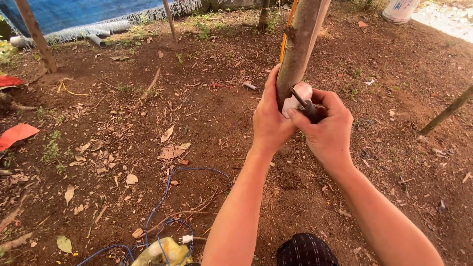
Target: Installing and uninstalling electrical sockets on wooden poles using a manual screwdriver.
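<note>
1. Brown wooden pole (297,47) stands tilted over bare dirt ground (148,123), upper centre of view.
2. Left hand (270,120) wraps around the pole, fingers closed on it, beside a white fitting (295,101).
3. Right hand (329,129) is clenched around a dark-handled screwdriver (306,106), tip against the pole.
4. Blue cable (167,197) lies coiled on the soil, below left.

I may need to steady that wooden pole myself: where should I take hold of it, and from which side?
Grip the wooden pole on its bare shaft just above the left hand, coming from the left. It leans up and right, and the right hand with its dark-handled tool crowds the right side.
</note>
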